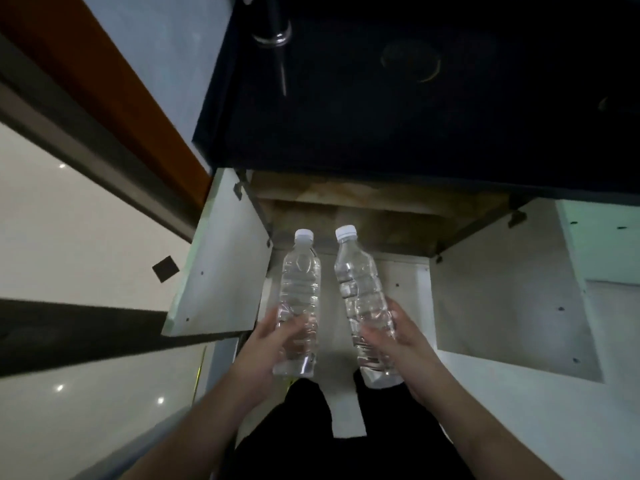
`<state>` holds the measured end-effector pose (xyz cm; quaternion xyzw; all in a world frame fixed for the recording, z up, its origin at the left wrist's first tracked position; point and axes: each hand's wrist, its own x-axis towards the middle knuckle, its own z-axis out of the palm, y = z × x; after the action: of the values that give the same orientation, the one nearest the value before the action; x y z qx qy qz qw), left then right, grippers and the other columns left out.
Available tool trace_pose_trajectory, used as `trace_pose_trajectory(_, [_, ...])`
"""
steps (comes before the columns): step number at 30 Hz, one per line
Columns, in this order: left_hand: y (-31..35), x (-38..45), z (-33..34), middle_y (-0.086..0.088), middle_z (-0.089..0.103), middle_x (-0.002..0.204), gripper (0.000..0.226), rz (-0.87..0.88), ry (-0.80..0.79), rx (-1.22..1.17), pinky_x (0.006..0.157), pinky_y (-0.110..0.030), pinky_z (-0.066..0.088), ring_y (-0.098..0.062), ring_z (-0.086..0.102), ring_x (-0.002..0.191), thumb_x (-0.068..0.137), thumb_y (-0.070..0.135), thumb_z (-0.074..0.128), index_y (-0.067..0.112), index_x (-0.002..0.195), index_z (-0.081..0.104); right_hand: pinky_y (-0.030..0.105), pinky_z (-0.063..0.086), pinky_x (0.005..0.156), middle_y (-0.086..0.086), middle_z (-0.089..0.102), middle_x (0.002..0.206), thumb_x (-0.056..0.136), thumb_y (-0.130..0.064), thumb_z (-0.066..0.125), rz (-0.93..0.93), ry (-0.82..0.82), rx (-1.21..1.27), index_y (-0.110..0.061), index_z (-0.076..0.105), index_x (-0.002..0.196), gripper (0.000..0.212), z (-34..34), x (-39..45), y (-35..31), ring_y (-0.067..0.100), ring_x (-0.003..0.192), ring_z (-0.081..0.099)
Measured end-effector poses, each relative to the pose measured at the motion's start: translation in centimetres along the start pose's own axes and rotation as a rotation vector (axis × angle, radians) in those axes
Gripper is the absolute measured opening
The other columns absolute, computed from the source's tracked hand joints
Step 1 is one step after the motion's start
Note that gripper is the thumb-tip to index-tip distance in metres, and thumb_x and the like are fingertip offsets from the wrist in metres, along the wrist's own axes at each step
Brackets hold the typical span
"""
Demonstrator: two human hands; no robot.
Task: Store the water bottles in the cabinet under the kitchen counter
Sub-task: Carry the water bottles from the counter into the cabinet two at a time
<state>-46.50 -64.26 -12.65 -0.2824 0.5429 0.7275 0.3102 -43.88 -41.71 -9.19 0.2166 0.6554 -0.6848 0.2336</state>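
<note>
Two clear water bottles with white caps are held out in front of the open cabinet under the dark counter. My left hand grips the lower half of the left bottle. My right hand grips the lower half of the right bottle. Both bottles point caps-forward toward the cabinet opening, whose brown wooden interior shows just beyond the caps. The bottles are a little apart and do not touch.
The left cabinet door and the right cabinet door both stand swung open. The dark countertop overhangs above, with a metal faucet on it. My black-clad legs are below on a pale floor.
</note>
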Motion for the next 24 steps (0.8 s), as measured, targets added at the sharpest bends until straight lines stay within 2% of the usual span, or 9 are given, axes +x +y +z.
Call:
trace_pose_trajectory(4, [0.3, 4.7, -0.6, -0.019, 0.066, 0.124, 0.09, -0.056, -0.05, 0.005, 0.092, -0.057, 0.051, -0.037, 0.065, 0.112, 0.053, 0.047, 0.093, 0.026, 0.132, 0.058, 0.028, 0.054, 0.083, -0.005, 0.07, 0.11, 0.084, -0.026, 0.073, -0.013, 0.046, 0.018, -0.031, 0.056, 0.122, 0.042, -0.7, 3.3, 1.0, 0.012, 0.101, 0.067])
trace_pose_trajectory(8, [0.3, 9.9, 0.2, -0.017, 0.069, 0.118, 0.099, -0.07, -0.05, 0.028, 0.075, -0.049, 0.055, -0.038, 0.068, 0.103, 0.043, 0.045, 0.096, 0.028, 0.132, 0.057, 0.028, 0.055, 0.081, -0.001, 0.069, 0.114, 0.082, -0.01, 0.074, 0.023, 0.01, 0.075, -0.031, 0.052, 0.127, 0.055, -2.6, 8.7, 2.8, 0.02, 0.108, 0.065])
trace_pose_trajectory(11, [0.1, 14.2, 0.8, -0.016, 0.07, 0.116, 0.117, -0.046, -0.075, 0.042, 0.077, -0.058, 0.056, -0.037, 0.071, 0.096, 0.033, 0.049, 0.098, 0.028, 0.137, 0.051, 0.037, 0.052, 0.093, -0.004, 0.067, 0.119, 0.071, -0.018, 0.082, -0.008, -0.059, 0.032, -0.038, 0.047, 0.129, 0.07, -4.2, 13.4, 4.1, 0.017, 0.112, 0.064])
trace_pose_trajectory(14, [-0.8, 19.2, 1.1, -0.019, 0.07, 0.114, 0.113, -0.01, -0.077, 0.043, 0.082, -0.065, 0.05, -0.038, 0.071, 0.09, 0.037, 0.045, 0.098, 0.029, 0.137, 0.049, 0.041, 0.05, 0.096, -0.006, 0.067, 0.119, 0.058, -0.029, 0.083, -0.006, -0.054, 0.039, -0.039, 0.042, 0.132, 0.085, -5.4, 18.5, 5.8, 0.018, 0.113, 0.063])
trace_pose_trajectory(17, [-1.7, 24.0, 1.9, -0.024, 0.068, 0.114, 0.087, -0.006, -0.043, -0.001, 0.075, -0.054, 0.056, -0.037, 0.071, 0.085, 0.049, 0.033, 0.093, 0.028, 0.128, 0.056, 0.04, 0.051, 0.096, -0.011, 0.067, 0.117, 0.055, -0.037, 0.081, -0.049, 0.013, 0.002, -0.054, 0.048, 0.119, 0.074, -6.0, 23.2, 7.0, 0.012, 0.11, 0.063])
trace_pose_trajectory(18, [-1.8, 25.4, 2.3, -0.025, 0.068, 0.114, 0.088, 0.011, -0.05, -0.004, 0.07, -0.049, 0.057, -0.035, 0.072, 0.084, 0.045, 0.036, 0.094, 0.026, 0.125, 0.058, 0.042, 0.052, 0.094, -0.013, 0.068, 0.113, 0.056, -0.037, 0.081, -0.066, 0.047, -0.012, -0.061, 0.051, 0.11, 0.067, -6.3, 24.6, 7.3, 0.011, 0.107, 0.065])
trace_pose_trajectory(20, [-1.7, 28.2, 2.9, -0.018, 0.071, 0.111, 0.106, 0.065, -0.059, 0.033, 0.067, -0.045, 0.057, -0.033, 0.072, 0.086, 0.029, 0.046, 0.098, 0.024, 0.125, 0.057, 0.049, 0.056, 0.085, -0.015, 0.07, 0.104, 0.059, -0.033, 0.08, -0.089, 0.136, -0.057, -0.065, 0.053, 0.1, 0.059, -7.3, 27.3, 8.0, 0.011, 0.098, 0.067])
trace_pose_trajectory(22, [-1.4, 30.9, 2.9, -0.012, 0.072, 0.11, 0.112, 0.152, -0.06, 0.109, 0.07, -0.046, 0.058, -0.033, 0.072, 0.095, 0.026, 0.051, 0.097, 0.027, 0.127, 0.056, 0.051, 0.058, 0.077, -0.017, 0.07, 0.103, 0.065, -0.028, 0.079, -0.139, 0.226, -0.123, -0.061, 0.051, 0.108, 0.061, -8.9, 29.5, 8.7, 0.008, 0.094, 0.068])
trace_pose_trajectory(24, [-1.1, 33.5, 2.7, -0.01, 0.074, 0.107, 0.108, 0.222, -0.079, 0.19, 0.065, -0.04, 0.059, -0.028, 0.073, 0.091, 0.031, 0.051, 0.096, 0.028, 0.128, 0.056, 0.051, 0.059, 0.071, -0.019, 0.069, 0.105, 0.068, -0.023, 0.079, -0.197, 0.292, -0.136, -0.06, 0.048, 0.115, 0.067, -10.7, 31.5, 9.4, 0.01, 0.094, 0.069])
